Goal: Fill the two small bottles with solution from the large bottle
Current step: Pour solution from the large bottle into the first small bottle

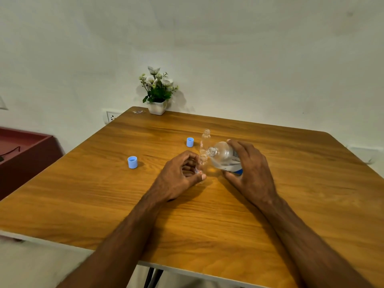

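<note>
My right hand (251, 169) grips the large clear bottle (223, 155), tipped to the left with its open neck just above the mouth of a small clear bottle (202, 161). That small bottle stands upright on the wooden table (104, 194), and my left hand (178, 175) holds it with curled fingers and thumb. A second small bottle (205, 138) stands uncapped just behind, free of both hands. Two blue caps lie on the table: one (132, 162) to the left, one (190, 141) beside the far small bottle.
A white pot with artificial flowers (157, 92) stands at the table's far edge against the wall. A small clear object (137, 111) lies near the far left corner. A dark red cabinet (25, 150) stands left of the table, below a wall socket (112, 116).
</note>
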